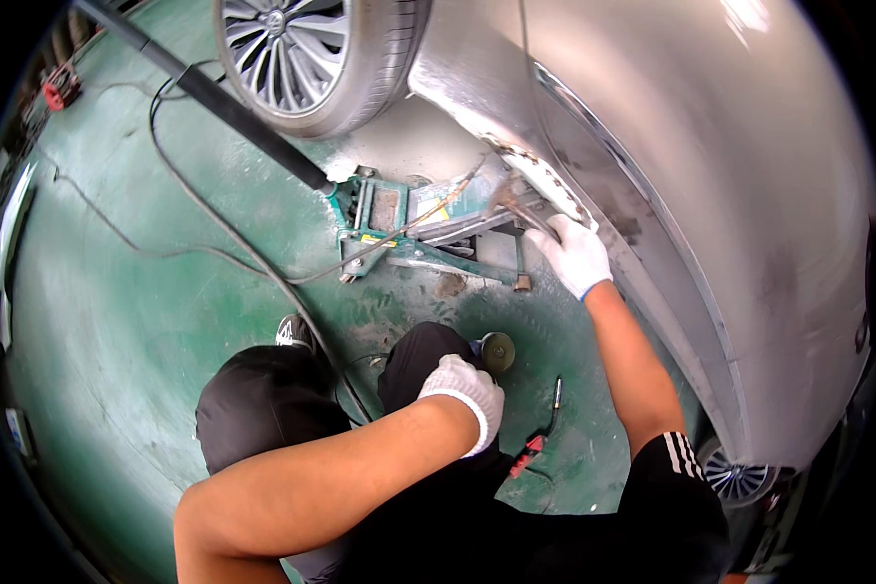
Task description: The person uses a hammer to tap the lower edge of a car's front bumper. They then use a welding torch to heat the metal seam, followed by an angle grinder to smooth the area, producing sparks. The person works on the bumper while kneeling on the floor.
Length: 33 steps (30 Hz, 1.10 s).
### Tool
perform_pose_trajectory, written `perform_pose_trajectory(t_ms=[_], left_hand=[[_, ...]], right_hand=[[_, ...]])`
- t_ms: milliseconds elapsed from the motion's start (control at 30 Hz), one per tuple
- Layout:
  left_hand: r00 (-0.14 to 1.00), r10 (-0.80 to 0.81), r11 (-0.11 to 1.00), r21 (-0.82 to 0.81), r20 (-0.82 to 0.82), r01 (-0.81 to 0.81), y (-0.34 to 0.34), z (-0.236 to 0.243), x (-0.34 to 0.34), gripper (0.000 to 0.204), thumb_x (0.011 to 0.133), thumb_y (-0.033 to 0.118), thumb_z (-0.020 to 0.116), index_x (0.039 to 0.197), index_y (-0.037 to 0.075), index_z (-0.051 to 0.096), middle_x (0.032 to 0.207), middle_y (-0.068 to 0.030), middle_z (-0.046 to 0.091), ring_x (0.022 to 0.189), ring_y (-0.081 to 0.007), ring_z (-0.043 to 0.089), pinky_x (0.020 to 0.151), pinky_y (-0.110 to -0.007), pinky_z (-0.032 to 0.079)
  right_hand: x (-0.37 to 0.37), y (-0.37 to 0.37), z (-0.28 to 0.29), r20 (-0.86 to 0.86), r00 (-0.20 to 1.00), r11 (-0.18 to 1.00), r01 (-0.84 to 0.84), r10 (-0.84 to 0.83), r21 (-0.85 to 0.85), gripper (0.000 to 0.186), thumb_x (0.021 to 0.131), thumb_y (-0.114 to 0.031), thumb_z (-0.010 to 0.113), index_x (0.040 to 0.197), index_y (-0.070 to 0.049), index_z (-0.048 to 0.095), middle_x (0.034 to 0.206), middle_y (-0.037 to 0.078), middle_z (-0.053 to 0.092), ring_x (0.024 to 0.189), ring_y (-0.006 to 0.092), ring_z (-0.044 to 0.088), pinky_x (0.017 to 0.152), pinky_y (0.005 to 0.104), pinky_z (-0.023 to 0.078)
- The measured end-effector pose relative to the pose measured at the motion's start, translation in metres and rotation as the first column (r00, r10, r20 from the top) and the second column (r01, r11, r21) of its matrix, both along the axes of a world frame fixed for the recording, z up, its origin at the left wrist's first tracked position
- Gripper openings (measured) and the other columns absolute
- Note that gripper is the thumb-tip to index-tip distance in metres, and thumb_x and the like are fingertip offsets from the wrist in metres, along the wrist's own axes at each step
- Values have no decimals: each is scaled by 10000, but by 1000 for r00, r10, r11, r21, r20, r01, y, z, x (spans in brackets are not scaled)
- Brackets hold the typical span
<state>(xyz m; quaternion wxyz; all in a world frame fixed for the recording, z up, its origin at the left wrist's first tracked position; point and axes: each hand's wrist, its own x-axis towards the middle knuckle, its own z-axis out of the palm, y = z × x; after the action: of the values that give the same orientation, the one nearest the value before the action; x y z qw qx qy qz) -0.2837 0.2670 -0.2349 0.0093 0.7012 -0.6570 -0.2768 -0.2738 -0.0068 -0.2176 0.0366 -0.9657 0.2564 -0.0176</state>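
My right hand, in a white glove, is closed around the handle of a hammer. The hammer's head is by the lower sill of a raised silver-beige car. That sill edge looks rough, pale and scraped, with dark spots. My left hand, also gloved, is closed in a fist by my right knee; its inner side is hidden, so I cannot make out whether it holds anything. Just beyond it, an angle grinder with a round disc lies on the floor, partly hidden by my knee.
A green floor jack stands under the car, its long black handle slanting to the upper left. The front wheel is nearby. Dark hoses cross the green floor. A red-handled torch lies to my right.
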Motion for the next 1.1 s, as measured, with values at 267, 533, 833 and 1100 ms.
perform_pose_trajectory(t_ms=[267, 533, 833, 1100], left_hand=[[999, -37, 999, -36, 23, 37, 1, 4, 0, 499, 939, 498, 743, 1187, 66, 721, 1155, -150, 762, 1071, -335, 747, 934, -447, 543], [995, -97, 995, 15, 33, 97, -4, 6, -2, 518, 968, 505, 715, 1234, 62, 686, 1156, -165, 749, 1110, -363, 731, 987, -483, 545], [993, -115, 993, -6, 34, 116, -4, 5, 0, 516, 972, 503, 711, 1231, 57, 690, 1170, -161, 742, 1116, -356, 727, 981, -472, 546], [994, -105, 994, 0, 25, 105, 0, 8, 1, 521, 977, 509, 711, 1229, 53, 686, 1175, -165, 740, 1116, -363, 727, 980, -470, 549]], right_hand=[[-18, -4, -2, 53, 998, 995, 30, -35, 95, 528, 1037, -598, 602, 1065, -80, 705, 1005, 213, 770, 995, 420, 747, 857, 551, 564], [-31, -11, -15, 106, 994, 997, -22, 13, 76, 552, 1042, -617, 576, 1071, -77, 691, 1032, 215, 769, 1004, 426, 738, 842, 555, 565], [-54, -18, -14, 57, 997, 996, -57, 53, 71, 536, 1018, -621, 598, 1131, -115, 737, 1024, 186, 773, 991, 410, 744, 853, 543, 572], [-63, -28, -15, 55, 996, 997, -75, 75, 4, 485, 1008, -585, 633, 1102, -117, 718, 1070, 165, 775, 1051, 391, 733, 888, 539, 563]])
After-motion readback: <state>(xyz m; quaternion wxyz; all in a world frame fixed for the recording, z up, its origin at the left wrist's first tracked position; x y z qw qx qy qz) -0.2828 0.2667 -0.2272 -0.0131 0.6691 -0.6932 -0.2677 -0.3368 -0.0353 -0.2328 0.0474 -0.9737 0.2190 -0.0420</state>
